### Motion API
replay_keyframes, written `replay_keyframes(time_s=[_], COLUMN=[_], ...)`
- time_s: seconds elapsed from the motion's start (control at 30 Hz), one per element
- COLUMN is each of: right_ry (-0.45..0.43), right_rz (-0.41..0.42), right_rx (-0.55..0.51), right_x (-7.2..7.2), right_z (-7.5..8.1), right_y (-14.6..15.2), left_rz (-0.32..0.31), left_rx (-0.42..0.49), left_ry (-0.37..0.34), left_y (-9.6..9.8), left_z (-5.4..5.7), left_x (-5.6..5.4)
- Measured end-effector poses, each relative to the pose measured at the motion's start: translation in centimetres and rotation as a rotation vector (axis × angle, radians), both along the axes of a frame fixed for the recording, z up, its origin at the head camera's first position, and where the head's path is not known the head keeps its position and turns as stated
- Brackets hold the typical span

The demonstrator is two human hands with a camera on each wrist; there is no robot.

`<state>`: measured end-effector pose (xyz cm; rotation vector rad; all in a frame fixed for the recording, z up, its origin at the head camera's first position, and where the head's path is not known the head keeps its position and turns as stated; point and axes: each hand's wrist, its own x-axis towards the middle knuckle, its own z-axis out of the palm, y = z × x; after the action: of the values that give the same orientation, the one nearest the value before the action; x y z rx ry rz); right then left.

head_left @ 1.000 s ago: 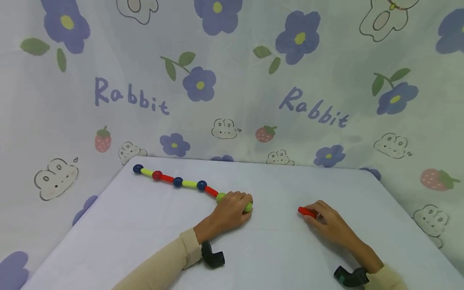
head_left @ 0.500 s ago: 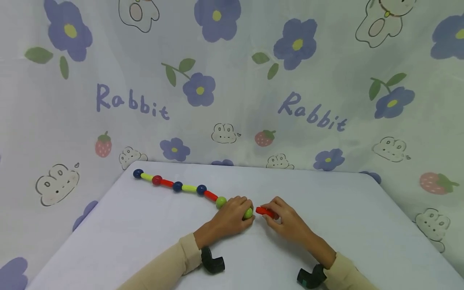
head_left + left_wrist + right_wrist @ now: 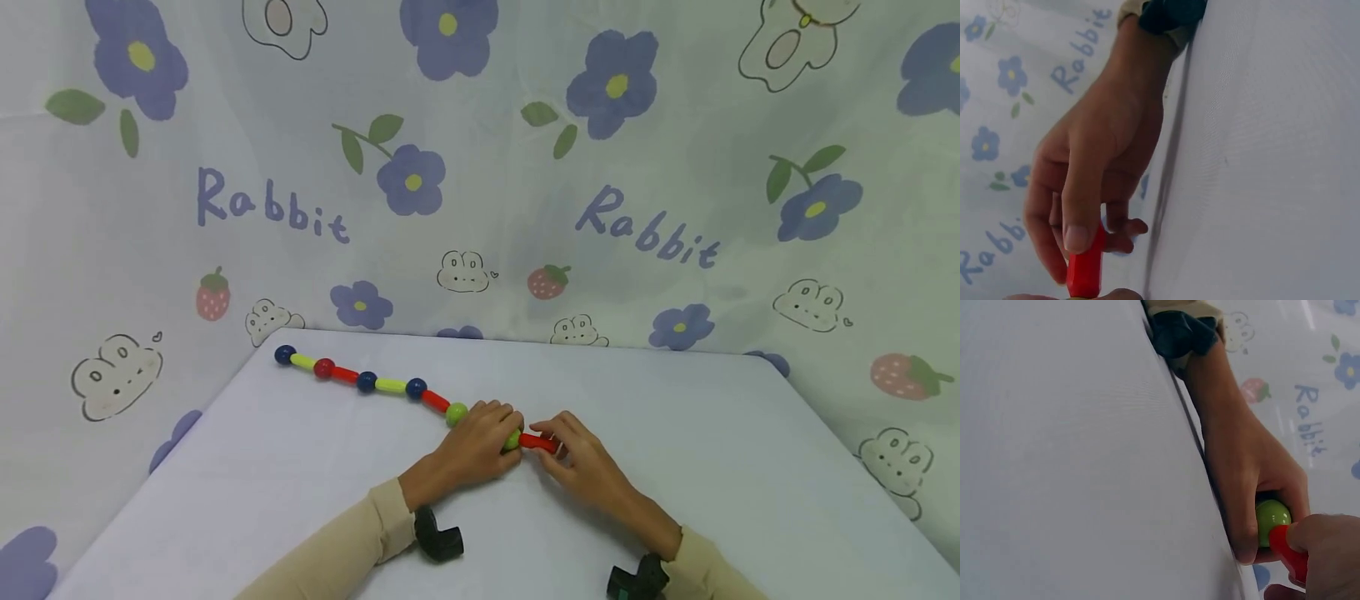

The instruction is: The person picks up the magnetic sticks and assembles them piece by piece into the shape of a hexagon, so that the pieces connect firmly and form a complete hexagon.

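Note:
A chain of toy balls and sticks (image 3: 391, 386) in blue, red, yellow and green lies across the white table. My left hand (image 3: 476, 446) grips the near end, its fingers curled round a green ball (image 3: 1274, 515); whatever lies under the palm is hidden. Against that ball sits one end of a red stick (image 3: 538, 443). My right hand (image 3: 588, 467) holds this stick from the right, with the thumb (image 3: 1079, 237) lying over it and the fingers curved about it. A second green ball (image 3: 456, 414) shows just beyond my left hand.
Around the hands spreads the white tabletop (image 3: 300, 500). A patterned cloth (image 3: 480, 167) with flowers and rabbits hangs behind it. Black camera mounts (image 3: 438, 537) sit on both wrists, close to the table.
My right hand has come leftward with the red stick, and the stick's end now meets the green ball. My left hand has kept its place on the chain.

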<state>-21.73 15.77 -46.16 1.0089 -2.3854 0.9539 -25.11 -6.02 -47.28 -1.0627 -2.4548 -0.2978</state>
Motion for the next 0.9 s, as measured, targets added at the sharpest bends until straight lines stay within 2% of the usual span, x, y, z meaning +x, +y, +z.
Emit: replay_keyframes(time_s=[0.2,0.33,0.47,0.6,0.73,0.83,0.9], right_ry=[-0.065,-0.092,-0.094,-0.077,-0.046,-0.068,-0.095], right_rz=[0.000,-0.005,-0.016,-0.026,-0.095,-0.190,-0.239], right_rx=[-0.041,-0.047,-0.042,-0.031,0.041,0.107,0.134], right_x=[0.1,0.1,0.0,0.0,0.0,0.0,0.0], right_z=[-0.3,-0.4,-0.5,-0.6,-0.8,-0.7,-0.4], right_y=[0.0,-0.1,-0.1,0.0,0.1,0.3,0.6], left_rz=[0.027,0.038,0.038,0.000,-0.029,0.026,0.096], left_rx=[-0.026,-0.013,0.006,-0.002,-0.037,-0.027,-0.003], left_ry=[0.086,0.092,0.064,0.013,-0.099,-0.200,-0.260], left_y=[0.0,0.0,0.0,-0.3,-1.9,-4.2,-6.1], left_z=[-0.1,0.0,0.0,0.4,1.6,2.9,3.5], left_x=[0.0,0.0,0.0,-0.1,-0.8,-1.8,-2.7])
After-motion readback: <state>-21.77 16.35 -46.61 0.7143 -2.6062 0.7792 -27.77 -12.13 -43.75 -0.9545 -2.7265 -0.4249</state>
